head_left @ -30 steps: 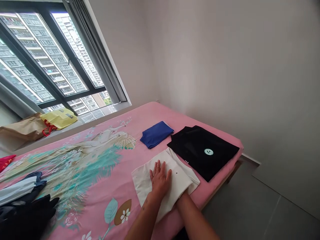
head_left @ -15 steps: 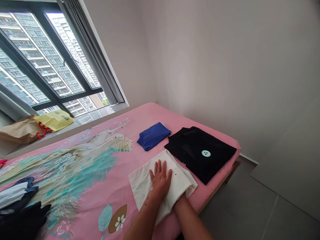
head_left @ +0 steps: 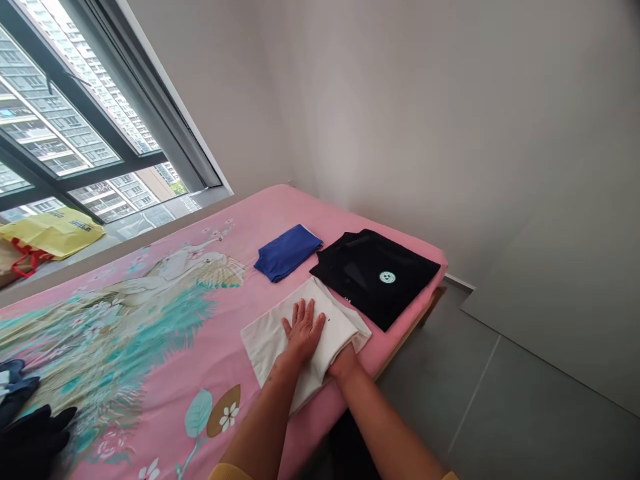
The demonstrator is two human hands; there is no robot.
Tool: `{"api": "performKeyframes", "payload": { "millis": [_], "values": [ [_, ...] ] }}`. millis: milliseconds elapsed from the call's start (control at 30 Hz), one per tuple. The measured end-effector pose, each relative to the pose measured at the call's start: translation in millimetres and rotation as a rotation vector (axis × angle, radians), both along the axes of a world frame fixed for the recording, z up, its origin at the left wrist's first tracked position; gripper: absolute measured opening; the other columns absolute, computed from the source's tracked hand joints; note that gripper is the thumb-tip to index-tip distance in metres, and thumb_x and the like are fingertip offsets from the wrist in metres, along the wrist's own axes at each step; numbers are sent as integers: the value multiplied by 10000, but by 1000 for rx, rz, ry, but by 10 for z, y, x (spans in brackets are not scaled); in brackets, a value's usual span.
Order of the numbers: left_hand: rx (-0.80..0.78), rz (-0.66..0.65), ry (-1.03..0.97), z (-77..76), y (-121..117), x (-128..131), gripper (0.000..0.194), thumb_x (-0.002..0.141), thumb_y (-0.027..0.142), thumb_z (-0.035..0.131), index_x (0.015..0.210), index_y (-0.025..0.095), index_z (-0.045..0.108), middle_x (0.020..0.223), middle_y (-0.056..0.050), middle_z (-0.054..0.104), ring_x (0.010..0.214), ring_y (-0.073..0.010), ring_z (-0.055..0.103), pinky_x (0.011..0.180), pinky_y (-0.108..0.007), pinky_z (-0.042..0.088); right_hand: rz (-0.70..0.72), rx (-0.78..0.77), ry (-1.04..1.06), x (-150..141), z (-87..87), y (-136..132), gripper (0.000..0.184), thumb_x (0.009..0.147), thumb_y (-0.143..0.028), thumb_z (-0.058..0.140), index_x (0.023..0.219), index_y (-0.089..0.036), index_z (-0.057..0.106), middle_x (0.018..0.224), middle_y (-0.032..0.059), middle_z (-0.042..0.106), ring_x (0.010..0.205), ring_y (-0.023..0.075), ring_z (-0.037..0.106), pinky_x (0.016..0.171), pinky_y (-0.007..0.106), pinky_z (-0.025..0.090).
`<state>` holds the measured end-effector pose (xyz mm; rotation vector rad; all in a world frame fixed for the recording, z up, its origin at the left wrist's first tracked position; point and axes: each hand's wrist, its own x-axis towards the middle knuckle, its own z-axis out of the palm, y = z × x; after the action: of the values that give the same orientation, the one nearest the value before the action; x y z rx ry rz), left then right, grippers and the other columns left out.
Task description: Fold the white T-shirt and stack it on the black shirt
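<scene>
A folded cream-white cloth garment [head_left: 273, 337] lies on the bed close to its near edge. My left hand [head_left: 304, 333] presses flat on top of it, palm down with the fingers spread. At the garment's right side, my right hand [head_left: 344, 363] is tucked beneath a folded layer, so its fingers are hidden. Just beyond, a black folded garment [head_left: 370, 267] with a round white-and-green emblem lies flat. Left of that is a smaller blue folded garment [head_left: 289, 253].
The bed [head_left: 200, 353] has a pink sheet with a peacock and flower print. Dark clothes [head_left: 37, 433] are heaped at lower left. A yellow bag [head_left: 53, 230] with red handles rests on the windowsill. Grey floor [head_left: 500, 393] and a wall lie to the right.
The view has turned right and down, so everything sits farther left and higher. My left hand stays flat on the garment; more of my right hand shows beside its fold.
</scene>
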<state>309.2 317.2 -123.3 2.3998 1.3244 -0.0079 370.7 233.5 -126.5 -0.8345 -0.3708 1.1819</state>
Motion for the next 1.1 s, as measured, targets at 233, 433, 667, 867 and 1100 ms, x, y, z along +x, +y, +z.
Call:
{"api": "performKeyframes", "payload": {
  "millis": [233, 433, 667, 867, 1100],
  "values": [
    [174, -43, 72, -131, -136, 24, 870, 754, 756, 281, 1460, 264, 153, 1555, -64, 20, 1413, -285, -68, 1062, -609, -93, 103, 55, 424, 294, -131, -941, 580, 865, -633, 234, 1260, -287, 481, 1331, 48, 511, 1203, 242, 482, 919, 479, 434],
    [141, -46, 120, -52, -163, 51, 918, 724, 780, 289, 1460, 247, 159, 1552, -94, 30, 1411, -313, -60, 1044, -638, -96, -347, -153, 126, 344, 48, -1311, 287, 841, -422, 526, 1050, -236, 590, 1000, 30, 641, 926, 165, 593, 708, 282, 495],
    [157, -144, 126, 201, -130, -192, 586, 901, 490, 184, 1423, 240, 275, 1535, -94, 173, 1413, -253, 111, 1053, -655, -42, -132, -3, -917, 371, 549, -556, 358, 914, -419, 374, 1130, -218, 576, 1207, 66, 588, 1178, 207, 489, 1031, 404, 344],
    [185, -201, 121, 128, -368, -646, 617, 873, 548, 291, 1417, 256, 303, 1530, -82, 195, 1415, -252, 101, 1082, -594, -88, 274, -220, -1835, 471, -27, 21, 492, 918, -375, 291, 1372, -214, 389, 1469, 56, 336, 1387, 215, 194, 1127, 491, 88],
    [171, -146, 68, -139, -687, -1907, 820, 787, 644, 440, 1458, 267, 157, 1537, -62, 163, 1411, -271, 113, 1114, -566, 2, 273, -278, -2053, 506, -451, 19, 529, 929, -420, 219, 1427, -255, 284, 1511, 3, 235, 1402, 186, 134, 1130, 482, 73]
  ]
}}
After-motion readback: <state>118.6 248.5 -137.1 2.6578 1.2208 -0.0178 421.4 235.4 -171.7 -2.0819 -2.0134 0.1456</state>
